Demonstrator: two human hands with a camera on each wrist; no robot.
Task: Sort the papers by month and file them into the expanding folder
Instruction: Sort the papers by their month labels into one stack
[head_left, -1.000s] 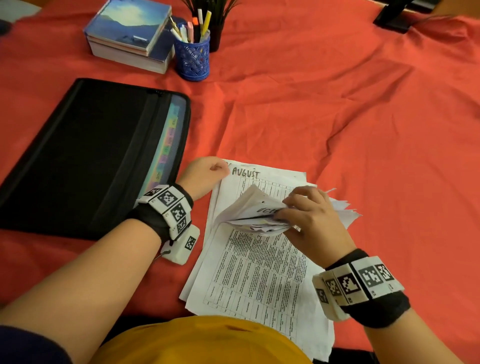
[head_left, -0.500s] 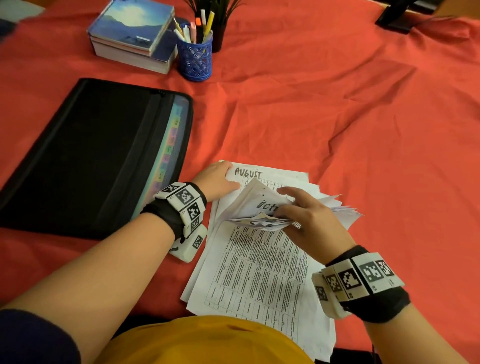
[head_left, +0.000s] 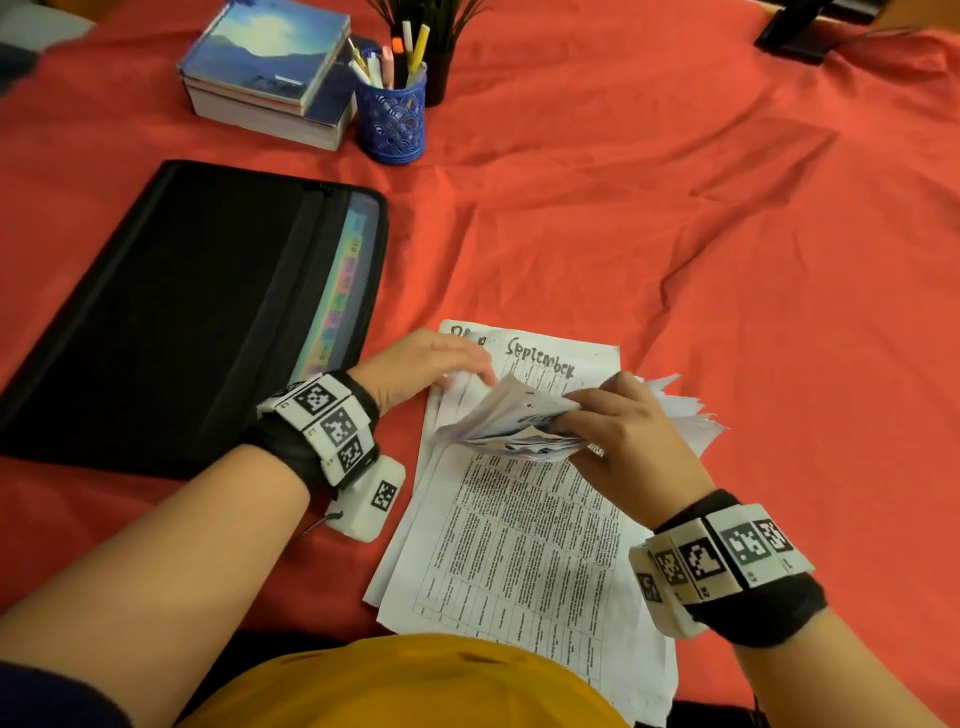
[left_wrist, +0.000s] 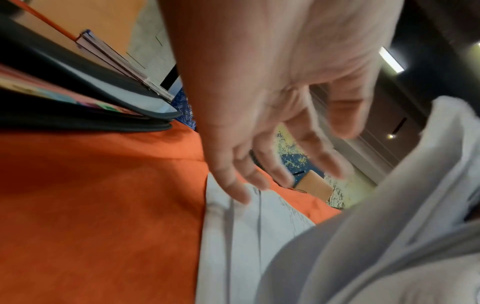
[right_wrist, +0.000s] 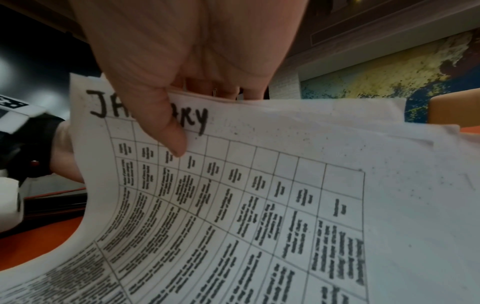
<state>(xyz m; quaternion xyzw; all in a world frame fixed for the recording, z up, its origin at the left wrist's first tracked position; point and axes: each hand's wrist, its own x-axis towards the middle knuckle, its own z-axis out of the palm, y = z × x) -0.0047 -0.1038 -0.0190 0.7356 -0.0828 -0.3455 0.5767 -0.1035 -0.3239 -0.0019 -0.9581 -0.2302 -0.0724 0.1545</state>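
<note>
A stack of printed papers lies on the red cloth in front of me. My right hand grips a bent-up bundle of sheets lifted off the stack; in the right wrist view the thumb pinches a sheet headed "January". Beneath the bundle a sheet headed "September" is exposed. My left hand rests with straight fingers on the stack's top left corner. The black expanding folder lies flat to the left, its coloured tabs facing the papers.
At the back stand a pile of books, a blue pen cup and a dark plant pot. A black object sits at the far right corner. The red cloth is creased.
The sheet exposed under the lifted bundle read "August" before and reads "September" now. My left hand has slid right, further onto the stack's top corner.
</note>
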